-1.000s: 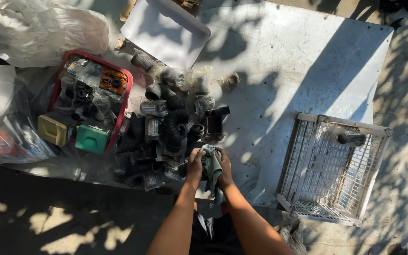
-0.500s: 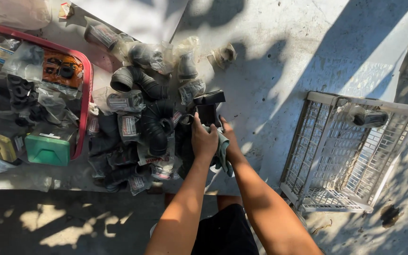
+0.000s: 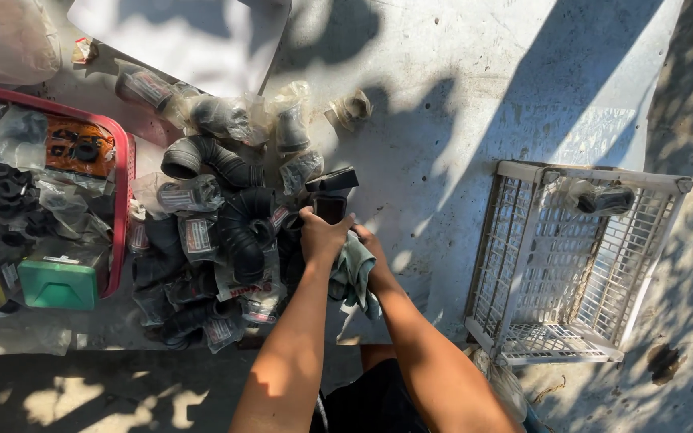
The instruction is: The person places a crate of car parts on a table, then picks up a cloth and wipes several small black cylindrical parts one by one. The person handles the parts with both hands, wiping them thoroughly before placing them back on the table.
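Just beyond the left hand [image 3: 322,236], which grips it, a black boxy part [image 3: 332,192] points far-right, while the right hand [image 3: 369,255] clutches a green rag [image 3: 353,277].

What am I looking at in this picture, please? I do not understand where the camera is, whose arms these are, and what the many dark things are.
The camera sits on a person's head and looks straight down, so the two bare arms that come up from the bottom edge belong to that person. There is no machine here.

The left hand grips a black boxy part at the edge of a pile. The right hand is mostly hidden behind a grey-green cloth that it holds against that part.

The pile is made of black ribbed rubber hoses, many wrapped in clear plastic bags. They lie on a pale concrete floor with patches of sun and shade.

At the left stands a red tray of more bagged parts, with a green box in it. At the right stands a white wire basket, and one bagged dark part lies in its upper corner.
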